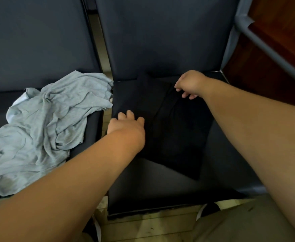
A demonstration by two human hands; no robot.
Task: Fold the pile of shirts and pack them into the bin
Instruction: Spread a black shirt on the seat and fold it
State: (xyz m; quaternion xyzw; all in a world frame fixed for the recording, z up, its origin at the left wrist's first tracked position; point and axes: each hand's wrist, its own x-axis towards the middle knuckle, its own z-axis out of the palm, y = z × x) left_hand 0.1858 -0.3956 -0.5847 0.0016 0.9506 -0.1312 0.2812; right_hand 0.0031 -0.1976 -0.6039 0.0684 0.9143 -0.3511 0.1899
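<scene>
Right grip (189, 85) pinched shut on the far edge of the folded black shirt (178, 137), left grip (126, 124) pressing its left edge with fingers laid out. Shirt flat on a dark blue seat cushion (160, 193). Crumpled grey shirt (47, 123) on the neighbouring seat to the left, wooden floor (152, 229) below.

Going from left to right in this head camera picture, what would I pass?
grey shirts → left hand → right hand → grey pole → brown wooden panel. The black shirt is left out: both hands touch it, so its place is unclear.
</scene>
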